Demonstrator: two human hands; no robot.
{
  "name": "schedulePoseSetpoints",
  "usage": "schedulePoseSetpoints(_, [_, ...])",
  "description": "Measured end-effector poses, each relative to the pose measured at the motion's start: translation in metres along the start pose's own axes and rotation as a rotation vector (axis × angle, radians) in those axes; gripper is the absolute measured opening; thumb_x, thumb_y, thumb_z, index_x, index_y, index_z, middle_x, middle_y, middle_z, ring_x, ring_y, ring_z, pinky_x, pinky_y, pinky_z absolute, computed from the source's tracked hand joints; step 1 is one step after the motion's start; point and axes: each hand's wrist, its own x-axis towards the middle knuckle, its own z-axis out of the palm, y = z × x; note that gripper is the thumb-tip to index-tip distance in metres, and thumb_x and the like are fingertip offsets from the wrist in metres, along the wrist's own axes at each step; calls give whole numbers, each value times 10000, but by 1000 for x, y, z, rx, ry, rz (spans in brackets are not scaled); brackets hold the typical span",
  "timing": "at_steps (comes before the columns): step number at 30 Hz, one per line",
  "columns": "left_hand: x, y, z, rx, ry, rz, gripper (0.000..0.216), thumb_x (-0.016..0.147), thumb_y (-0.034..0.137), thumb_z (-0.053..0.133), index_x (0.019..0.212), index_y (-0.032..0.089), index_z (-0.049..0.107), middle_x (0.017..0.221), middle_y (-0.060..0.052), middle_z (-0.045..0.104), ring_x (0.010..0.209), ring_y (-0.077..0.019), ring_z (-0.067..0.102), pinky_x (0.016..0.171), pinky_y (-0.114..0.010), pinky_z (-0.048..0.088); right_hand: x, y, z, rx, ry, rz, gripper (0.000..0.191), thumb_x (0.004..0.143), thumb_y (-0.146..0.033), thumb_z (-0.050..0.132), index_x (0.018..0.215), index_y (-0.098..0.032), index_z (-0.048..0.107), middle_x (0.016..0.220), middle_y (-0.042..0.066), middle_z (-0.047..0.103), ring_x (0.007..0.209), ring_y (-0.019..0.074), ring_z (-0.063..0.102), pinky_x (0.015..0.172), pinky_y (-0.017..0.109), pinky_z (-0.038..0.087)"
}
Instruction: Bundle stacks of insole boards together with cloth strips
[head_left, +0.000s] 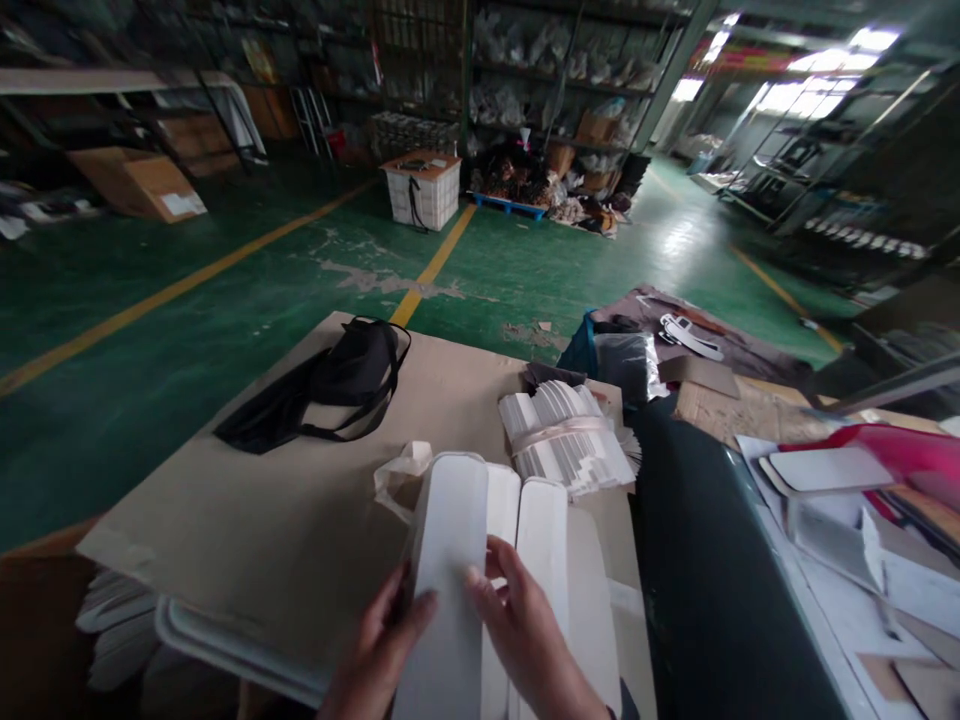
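A long stack of white card pieces [451, 520] with rounded ends lies in front of me, level with my two hands. My left hand [390, 635] grips its left side, thumb on the top face and fingers down along the edge. From the right, my right hand [517, 615] holds the opposite edge, its thumb on top and its fingers curled by the side. Two similar white stacks, a middle one [502, 505] and a right one [544, 520], lie close alongside, partly covered by my right hand. A pale strip of material [405, 470] curls behind the held stack.
All this rests on a beige board [247, 560]. A black bag [345, 375] lies at its far left, and a banded bundle of white strips [566, 435] at its far right. Beyond the dark green padded surface [712, 570], card sheets [832, 470] lie piled on the right.
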Motion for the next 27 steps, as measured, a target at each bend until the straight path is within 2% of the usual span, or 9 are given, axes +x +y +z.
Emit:
schedulePoseSetpoints(3, [25, -1, -18, 133, 70, 30, 685, 668, 558, 660, 1205, 156, 522, 1107, -97, 688, 1027, -290, 633, 883, -368, 516, -4, 20, -21, -479, 305, -130, 466, 863, -557, 484, 1138, -192, 573, 1151, 143, 589, 1086, 321, 526, 966, 507, 398])
schedulePoseSetpoints(6, [50, -8, -27, 301, 93, 51, 654, 651, 558, 644, 1155, 151, 551, 1052, -95, 708, 1014, -291, 637, 909, -389, 495, -9, 48, -42, -670, 486, -101, 521, 875, -569, 435, 1208, -176, 514, 1220, 170, 525, 1161, 344, 471, 990, 532, 380])
schedulePoseSetpoints(8, [63, -13, -31, 340, 88, 43, 629, 628, 549, 654, 1111, 153, 578, 1009, -95, 720, 996, -304, 642, 904, -406, 493, -10, 68, -48, -660, 495, -21, 529, 871, -543, 426, 1216, -147, 494, 1216, 188, 521, 1169, 345, 470, 994, 524, 386])
schedulePoseSetpoints(12, [74, -19, -38, 368, 75, 7, 579, 641, 530, 647, 1089, 168, 585, 996, -89, 724, 981, -292, 652, 883, -395, 507, -10, 93, -41, -438, 447, 154, 583, 836, -461, 462, 1280, -86, 420, 1238, 227, 525, 1139, 338, 518, 990, 509, 408])
schedulePoseSetpoints(18, [73, -20, -37, 505, 155, -12, 594, 631, 572, 634, 1082, 189, 574, 984, -89, 722, 1027, -318, 631, 929, -437, 490, -13, 86, -34, -272, 474, 133, 545, 830, -431, 482, 1264, -102, 458, 1281, 200, 527, 1198, 306, 491, 1016, 466, 405])
schedulePoseSetpoints(21, [73, -24, -34, 568, 246, 26, 580, 598, 586, 633, 1023, 194, 591, 1049, -107, 698, 1074, -333, 604, 972, -447, 469, -14, 94, -55, -269, 486, 221, 500, 881, -445, 395, 1249, -116, 472, 1180, 170, 589, 1063, 260, 586, 902, 382, 493])
schedulePoseSetpoints(23, [73, -29, -34, 535, 285, 6, 578, 618, 583, 613, 1044, 193, 575, 1118, -117, 670, 1120, -332, 577, 1000, -453, 451, -16, 109, -76, -365, 539, 314, 465, 870, -417, 403, 1196, -102, 507, 1151, 179, 593, 1080, 267, 570, 930, 377, 459])
schedulePoseSetpoints(25, [72, -34, -35, 487, 240, -69, 566, 650, 583, 594, 1076, 211, 554, 1216, -109, 622, 1192, -326, 524, 1040, -459, 412, -16, 128, -95, -444, 557, 399, 428, 823, -384, 486, 1120, -83, 549, 1130, 196, 598, 1114, 297, 543, 961, 389, 417])
schedulePoseSetpoints(27, [71, -37, -33, 467, 203, -120, 541, 677, 586, 576, 1087, 234, 547, 1295, -91, 570, 1243, -312, 478, 1079, -458, 361, -15, 146, -106, -430, 499, 469, 353, 787, -391, 558, 973, -94, 600, 941, 156, 658, 943, 293, 620, 824, 354, 476])
